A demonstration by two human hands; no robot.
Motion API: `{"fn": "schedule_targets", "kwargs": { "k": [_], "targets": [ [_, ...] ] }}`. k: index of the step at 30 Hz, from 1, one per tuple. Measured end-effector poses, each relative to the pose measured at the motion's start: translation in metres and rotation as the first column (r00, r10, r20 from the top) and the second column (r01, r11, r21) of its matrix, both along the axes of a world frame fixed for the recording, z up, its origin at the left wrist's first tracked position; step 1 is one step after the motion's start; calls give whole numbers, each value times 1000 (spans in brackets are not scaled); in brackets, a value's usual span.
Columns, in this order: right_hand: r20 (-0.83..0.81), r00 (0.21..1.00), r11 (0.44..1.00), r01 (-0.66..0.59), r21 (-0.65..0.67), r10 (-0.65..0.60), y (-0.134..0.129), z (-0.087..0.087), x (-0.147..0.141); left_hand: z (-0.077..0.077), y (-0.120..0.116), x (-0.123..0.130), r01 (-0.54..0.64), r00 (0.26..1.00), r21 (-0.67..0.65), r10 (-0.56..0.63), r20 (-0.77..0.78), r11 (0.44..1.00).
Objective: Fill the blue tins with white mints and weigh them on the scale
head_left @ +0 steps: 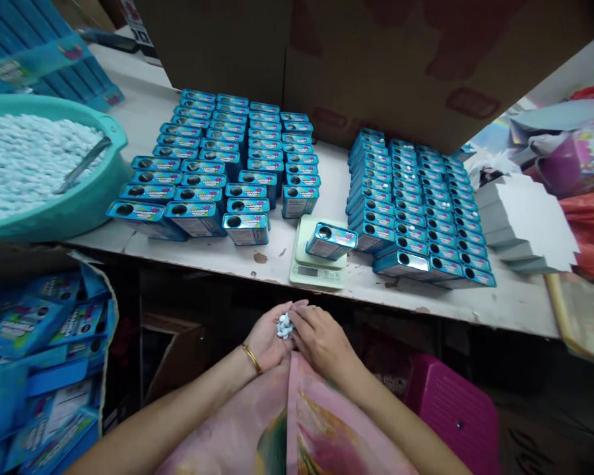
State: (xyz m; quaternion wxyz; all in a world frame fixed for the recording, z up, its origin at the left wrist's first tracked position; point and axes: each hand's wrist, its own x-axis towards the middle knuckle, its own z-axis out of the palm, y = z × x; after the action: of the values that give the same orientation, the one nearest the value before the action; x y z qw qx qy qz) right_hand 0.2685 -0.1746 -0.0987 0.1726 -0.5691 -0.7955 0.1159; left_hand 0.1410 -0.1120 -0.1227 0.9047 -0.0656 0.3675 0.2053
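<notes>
My left hand (267, 336) is cupped palm up in front of my lap, with a small heap of pale blue candies (285, 326) in it. My right hand (324, 340) curls in from the other side, its fingers pressed together against the candies and partly covering them. Just beyond both hands, a small pale green kitchen scale (319, 276) stands at the table's front edge. On its pan is a blue candy tin (330, 241), upright, with a dark round opening in its top. The scale's display is too small to read.
Rows of upright blue tins (200, 211) fill the table's left half; more tins (410, 211) stand at right. A turquoise tub (113, 152) holds candies and a scoop (85, 163). Below are a carton of blue packages (39, 330) and a magenta stool (450, 415). Cardboard (366, 59) stands behind.
</notes>
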Motion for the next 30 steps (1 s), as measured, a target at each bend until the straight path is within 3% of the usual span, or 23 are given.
{"fn": "schedule_targets", "kwargs": {
  "k": [6, 16, 25, 30],
  "targets": [
    [66, 997, 998, -24, -60, 28, 1, -22, -4, -10, -2, -5, 9, 1000, -15, -10, -11, 1000],
    [-106, 994, 983, 16, -184, -36, 2, -2, 4, -6, -3, -7, -8, 997, -61, 13, 80, 998],
    [-285, 954, 986, 55, -156, -98, 10, -5, 12, -3, 0, -4, -37, 998, -23, 38, 48, 999],
    [-440, 886, 988, 154, -22, -148, 25, 16, 24, 8, 8, -4, -55, 998, 43, 53, 34, 998]
  ]
}}
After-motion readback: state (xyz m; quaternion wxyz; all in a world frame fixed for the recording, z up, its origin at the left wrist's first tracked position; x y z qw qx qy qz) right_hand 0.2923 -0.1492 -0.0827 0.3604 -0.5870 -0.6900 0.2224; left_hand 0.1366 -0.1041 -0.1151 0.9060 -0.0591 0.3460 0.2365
